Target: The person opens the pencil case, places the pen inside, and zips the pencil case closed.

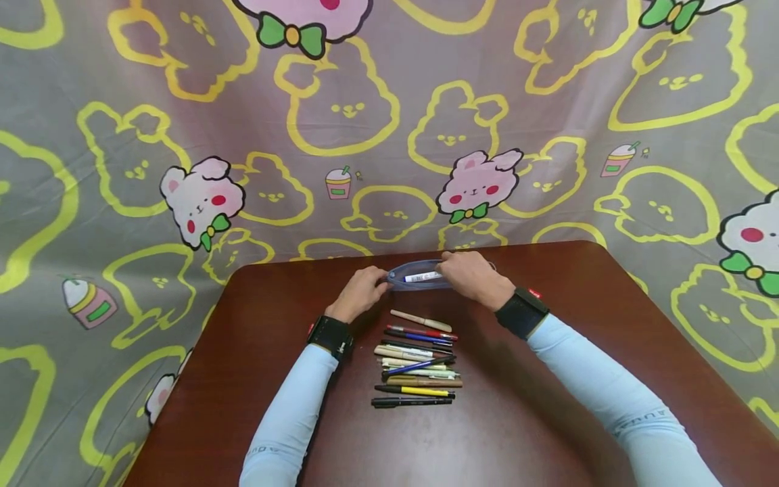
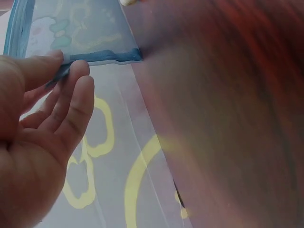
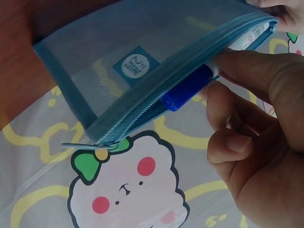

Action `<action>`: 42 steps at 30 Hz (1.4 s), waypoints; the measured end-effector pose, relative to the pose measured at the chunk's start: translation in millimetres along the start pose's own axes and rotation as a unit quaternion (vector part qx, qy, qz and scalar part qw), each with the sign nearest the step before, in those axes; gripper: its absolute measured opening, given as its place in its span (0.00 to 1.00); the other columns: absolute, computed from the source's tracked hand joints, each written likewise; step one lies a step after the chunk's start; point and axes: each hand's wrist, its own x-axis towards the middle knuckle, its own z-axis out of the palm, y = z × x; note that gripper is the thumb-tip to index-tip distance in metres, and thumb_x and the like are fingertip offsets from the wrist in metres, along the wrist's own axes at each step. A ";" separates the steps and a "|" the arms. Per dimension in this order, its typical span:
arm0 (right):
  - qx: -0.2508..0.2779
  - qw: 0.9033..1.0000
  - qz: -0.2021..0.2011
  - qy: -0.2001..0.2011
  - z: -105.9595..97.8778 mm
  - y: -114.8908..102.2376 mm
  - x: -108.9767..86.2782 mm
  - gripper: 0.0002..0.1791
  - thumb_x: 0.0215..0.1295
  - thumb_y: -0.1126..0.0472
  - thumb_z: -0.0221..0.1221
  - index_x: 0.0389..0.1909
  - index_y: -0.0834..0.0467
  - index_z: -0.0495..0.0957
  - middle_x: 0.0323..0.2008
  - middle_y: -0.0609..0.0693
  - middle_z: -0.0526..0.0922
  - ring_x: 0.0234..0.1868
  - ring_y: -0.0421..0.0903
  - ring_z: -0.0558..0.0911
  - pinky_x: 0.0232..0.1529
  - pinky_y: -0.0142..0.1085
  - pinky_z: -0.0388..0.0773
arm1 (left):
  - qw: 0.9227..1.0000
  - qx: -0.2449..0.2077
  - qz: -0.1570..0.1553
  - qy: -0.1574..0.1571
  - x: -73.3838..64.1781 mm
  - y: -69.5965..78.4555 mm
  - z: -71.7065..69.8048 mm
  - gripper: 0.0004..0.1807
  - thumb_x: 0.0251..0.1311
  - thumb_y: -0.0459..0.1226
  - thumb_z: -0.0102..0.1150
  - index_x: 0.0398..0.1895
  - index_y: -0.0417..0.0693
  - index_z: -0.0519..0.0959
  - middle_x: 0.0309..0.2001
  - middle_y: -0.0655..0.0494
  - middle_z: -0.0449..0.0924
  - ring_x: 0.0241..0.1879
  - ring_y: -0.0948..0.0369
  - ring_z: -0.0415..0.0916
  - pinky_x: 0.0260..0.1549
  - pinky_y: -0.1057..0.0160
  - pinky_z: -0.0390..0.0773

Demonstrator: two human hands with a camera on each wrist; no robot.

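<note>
A blue mesh zip pouch (image 3: 111, 78) is held up over the far part of the table, its zip side gaping. My left hand (image 1: 360, 292) pinches one end of the pouch between thumb and fingers, at the blue edge strip in the left wrist view. A white marker with a blue cap (image 3: 187, 88) lies along the opening, its far end inside the pouch. My right hand (image 1: 475, 277) pinches it just beside the cap. The zip pull (image 3: 90, 145) hangs at the corner near the cap.
Several pens lie in a stacked row on the brown table (image 1: 255, 392), among them a yellow pen (image 1: 420, 391), a black pen (image 1: 410, 402) and a beige pen (image 1: 420, 319) nearest the pouch. Behind the table hangs a patterned cloth (image 1: 377, 155).
</note>
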 end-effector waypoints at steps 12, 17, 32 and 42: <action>0.002 1.000 0.004 0.001 -4.8 -1.0 -0.1 0.03 0.65 0.65 0.61 0.35 0.56 0.83 0.24 0.53 0.75 0.22 0.46 0.72 0.18 0.35 0.62 | 1.000 0.000 -0.020 -0.008 -0.1 -4.2 -1.6 0.09 0.66 0.37 0.60 0.44 0.43 0.84 0.43 0.49 0.84 0.43 0.56 0.81 0.44 0.58 0.80; 0.014 1.000 0.013 -0.009 -5.8 -2.5 -0.4 0.04 0.64 0.63 0.62 0.38 0.55 0.84 0.26 0.52 0.78 0.23 0.46 0.74 0.19 0.35 0.66 | 0.999 -0.013 -0.031 0.001 -3.4 -7.8 -1.1 0.08 0.66 0.36 0.60 0.43 0.43 0.84 0.41 0.49 0.83 0.40 0.57 0.80 0.41 0.58 0.79; 0.032 0.999 -0.010 0.019 -4.9 -19.1 -20.7 0.05 0.63 0.59 0.64 0.31 0.56 0.81 0.23 0.51 0.75 0.22 0.45 0.73 0.17 0.34 0.66 | 0.999 0.015 -0.041 0.027 -3.7 -6.3 -3.8 0.08 0.65 0.35 0.61 0.40 0.38 0.84 0.32 0.50 0.85 0.34 0.55 0.82 0.34 0.56 0.80; 0.040 0.997 -0.064 0.025 13.1 -38.4 -37.5 0.07 0.67 0.59 0.61 0.29 0.54 0.80 0.24 0.49 0.75 0.21 0.42 0.69 0.17 0.32 0.59 | 0.999 0.039 -0.025 0.022 -4.1 -6.0 -0.5 0.07 0.67 0.36 0.58 0.40 0.41 0.82 0.39 0.46 0.85 0.40 0.52 0.83 0.40 0.55 0.81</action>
